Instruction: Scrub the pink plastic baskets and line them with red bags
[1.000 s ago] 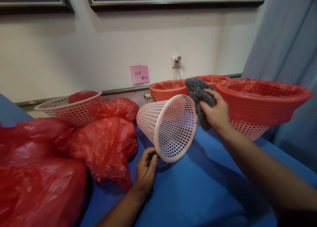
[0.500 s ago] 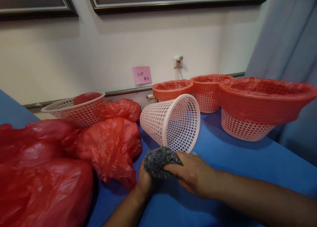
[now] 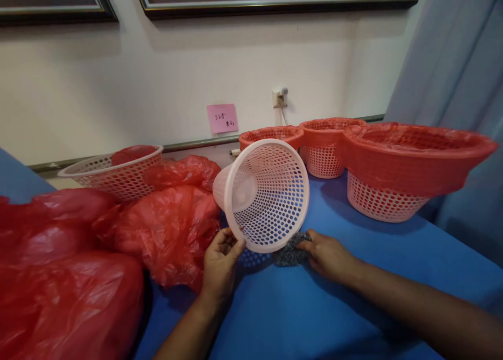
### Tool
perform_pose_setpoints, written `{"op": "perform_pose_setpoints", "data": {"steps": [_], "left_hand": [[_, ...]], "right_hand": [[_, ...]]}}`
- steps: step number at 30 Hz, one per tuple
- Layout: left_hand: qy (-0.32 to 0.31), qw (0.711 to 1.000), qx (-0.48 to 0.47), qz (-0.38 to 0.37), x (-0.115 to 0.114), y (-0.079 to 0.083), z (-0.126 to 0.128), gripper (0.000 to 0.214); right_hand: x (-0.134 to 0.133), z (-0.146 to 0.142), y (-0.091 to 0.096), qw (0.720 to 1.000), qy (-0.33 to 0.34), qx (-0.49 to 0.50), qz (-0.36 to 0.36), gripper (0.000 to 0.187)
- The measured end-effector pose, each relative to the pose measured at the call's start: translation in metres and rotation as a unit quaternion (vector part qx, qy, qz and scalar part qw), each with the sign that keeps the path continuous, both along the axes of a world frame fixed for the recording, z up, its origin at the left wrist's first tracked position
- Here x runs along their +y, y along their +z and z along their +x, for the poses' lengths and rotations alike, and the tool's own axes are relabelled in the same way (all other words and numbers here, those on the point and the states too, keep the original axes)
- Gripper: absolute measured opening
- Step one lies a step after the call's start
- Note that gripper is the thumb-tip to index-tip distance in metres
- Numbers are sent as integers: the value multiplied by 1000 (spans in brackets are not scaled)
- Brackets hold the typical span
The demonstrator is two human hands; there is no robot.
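Note:
A pale pink perforated plastic basket (image 3: 231, 205) lies tilted on its side, its round mouth turned toward me. My left hand (image 3: 222, 258) pinches the lower left of its rim between thumb and fingers. In my right hand (image 3: 328, 255) is a dark grey, fuzzy cloth (image 3: 291, 251), bunched up at the lower right of the rim. Part of the cloth is hidden behind the basket's edge, so I cannot tell how firmly it touches.
Red plastic bags (image 3: 168, 231) are heaped at the left, before a wide pink basket (image 3: 110, 174). Along the right stand a large basket lined in red (image 3: 393, 203) and two smaller lined baskets (image 3: 326, 158). A pink note (image 3: 222, 118) sticks to the wall above the blue tabletop (image 3: 267, 307).
My left hand has moved up and taken the basket's rim. The basket's mouth has lifted and turned toward me. My right hand has carried the cloth rightward to the rim's lower right.

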State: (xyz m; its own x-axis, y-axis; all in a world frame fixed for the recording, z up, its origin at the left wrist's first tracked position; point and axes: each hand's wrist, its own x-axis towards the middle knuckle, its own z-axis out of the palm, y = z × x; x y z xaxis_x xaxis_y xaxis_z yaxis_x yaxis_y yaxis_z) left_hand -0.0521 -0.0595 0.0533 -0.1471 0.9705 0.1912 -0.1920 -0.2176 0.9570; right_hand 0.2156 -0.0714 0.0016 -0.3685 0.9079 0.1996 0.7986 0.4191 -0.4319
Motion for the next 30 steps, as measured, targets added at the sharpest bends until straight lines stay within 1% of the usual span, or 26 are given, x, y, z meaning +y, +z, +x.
{"op": "perform_pose_setpoints", "data": {"steps": [3,4,7,9,11,13,14,16,18,19,20,22,23,25,27,28,29,30], "left_hand": [[-11,1000,-7,4,3,6,-8,46],[-14,1000,-4,6,4,7,-10,45],[-21,1000,16,13,4,8,-14,42],[-25,998,47,18,4,8,-15,40],[-36,996,85,15,2,7,-14,38],[-50,992,116,13,0,6,-12,34],[-55,990,127,14,0,5,-12,32],[-58,988,144,22,-1,3,-11,29],[-56,986,156,31,-2,2,-12,27],[-56,985,161,33,-2,2,-12,26],[-55,984,166,35,-2,2,-13,26],[-54,983,169,39,-2,1,-13,26],[-55,983,169,40,-2,1,-13,27],[-61,983,167,41,-3,1,-13,29],[-69,983,162,46,-3,0,-12,30],[-71,984,159,47,-2,0,-12,31],[-70,984,158,48,-2,-1,-12,31],[-67,984,158,48,-2,-1,-12,31]], "right_hand": [[18,16,-4,997,-35,-76,2,46],[24,22,-4,996,-57,-70,4,45],[44,39,-6,991,-136,12,11,43],[57,48,-7,981,-180,61,25,45],[69,56,-5,970,-220,89,45,49],[78,60,1,954,-267,120,70,51],[80,61,7,942,-286,150,93,52],[81,56,26,909,-298,240,165,52],[73,43,54,873,-259,323,259,50],[67,34,70,863,-223,339,302,48],[60,23,87,862,-180,335,334,46],[44,-2,119,869,-77,318,371,43],[36,-16,134,877,-20,298,377,42],[24,-43,156,899,94,218,369,42],[17,-65,168,914,181,121,342,39],[17,-73,171,919,206,82,327,38],[19,-78,172,923,217,56,313,37],[23,-80,171,926,215,52,304,39]]}}
